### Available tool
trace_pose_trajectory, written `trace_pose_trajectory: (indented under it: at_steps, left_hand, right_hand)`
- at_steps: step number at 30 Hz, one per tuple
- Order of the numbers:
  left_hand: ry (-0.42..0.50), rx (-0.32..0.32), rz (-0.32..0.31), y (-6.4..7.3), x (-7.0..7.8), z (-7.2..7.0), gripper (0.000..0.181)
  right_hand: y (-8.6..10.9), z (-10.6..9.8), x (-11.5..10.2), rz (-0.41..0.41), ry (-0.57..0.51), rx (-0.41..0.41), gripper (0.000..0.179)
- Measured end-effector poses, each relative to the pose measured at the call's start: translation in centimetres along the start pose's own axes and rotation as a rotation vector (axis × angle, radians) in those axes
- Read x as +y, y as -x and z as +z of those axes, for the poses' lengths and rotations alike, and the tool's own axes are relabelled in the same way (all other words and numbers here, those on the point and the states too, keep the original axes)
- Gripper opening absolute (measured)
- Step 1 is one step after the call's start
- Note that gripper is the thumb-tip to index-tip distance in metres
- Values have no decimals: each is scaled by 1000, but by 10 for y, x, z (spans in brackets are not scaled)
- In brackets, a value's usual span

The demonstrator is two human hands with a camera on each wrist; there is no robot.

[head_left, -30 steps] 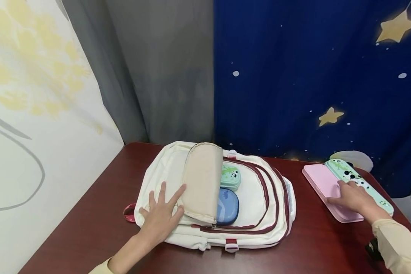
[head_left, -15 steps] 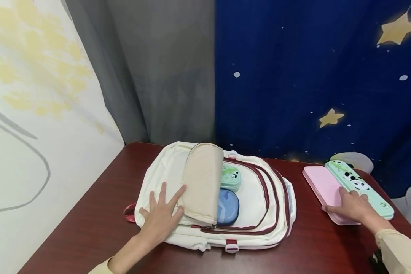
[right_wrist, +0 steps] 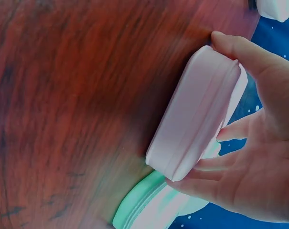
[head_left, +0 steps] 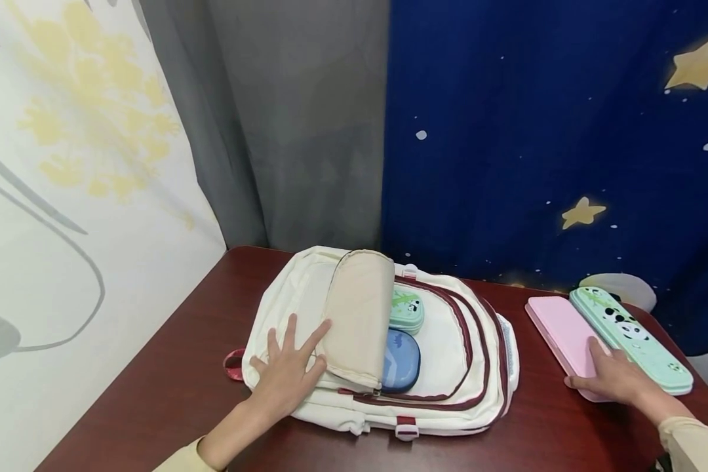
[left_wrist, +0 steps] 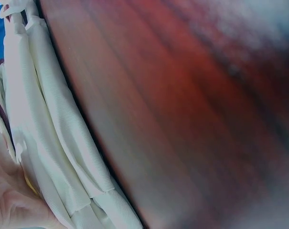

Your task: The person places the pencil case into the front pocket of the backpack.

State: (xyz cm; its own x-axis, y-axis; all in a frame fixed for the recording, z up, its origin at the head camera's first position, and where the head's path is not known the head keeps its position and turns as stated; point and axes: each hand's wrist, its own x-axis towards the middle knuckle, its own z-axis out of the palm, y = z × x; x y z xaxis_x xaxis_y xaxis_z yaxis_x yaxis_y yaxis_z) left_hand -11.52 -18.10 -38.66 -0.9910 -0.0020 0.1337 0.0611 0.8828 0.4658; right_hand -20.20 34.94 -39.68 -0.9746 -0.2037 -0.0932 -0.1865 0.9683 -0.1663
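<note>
We see the pink pencil case (head_left: 563,328) at the right of the dark red-brown table (head_left: 171,373), to the right of the backpack (head_left: 442,341) and well apart from it. It's long, slim, plain pale pink, with rounded corners and, in the right wrist view, a seam along its side. We have the right hand (head_left: 616,377) grasping its near end, thumb on the left edge, fingers over the right. Just to its right lies a mint green panda pencil case (head_left: 640,341). We see the left hand (head_left: 286,377) spread, not gripping, resting on the cream backpack by its folded-back beige flap (head_left: 358,321). Partly under the flap: a smaller mint panda case (head_left: 407,311), far, and a blue case (head_left: 402,360), near.
</note>
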Motion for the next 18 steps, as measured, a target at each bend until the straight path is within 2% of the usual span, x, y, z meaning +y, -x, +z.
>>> trace_pose_trajectory:
  at_steps: [6,10,13,18]
  left_hand:
    - [0,-28,-14,1,-1,-1,52]
    - [-5,-17,-12,-1,-1,-2,52]
    - [-4,-19,-12,-1,0,-2,52]
    - [4,-26,-15,-1,0,-1,52]
  right_hand:
    - [3,-12,-7,9,1,64,106]
    - [5,-28,-16,5,-14,183,105]
    - [9,-36,-27,-32,-42,287,103]
    - [17,-43,-55,-149,-122,416,99]
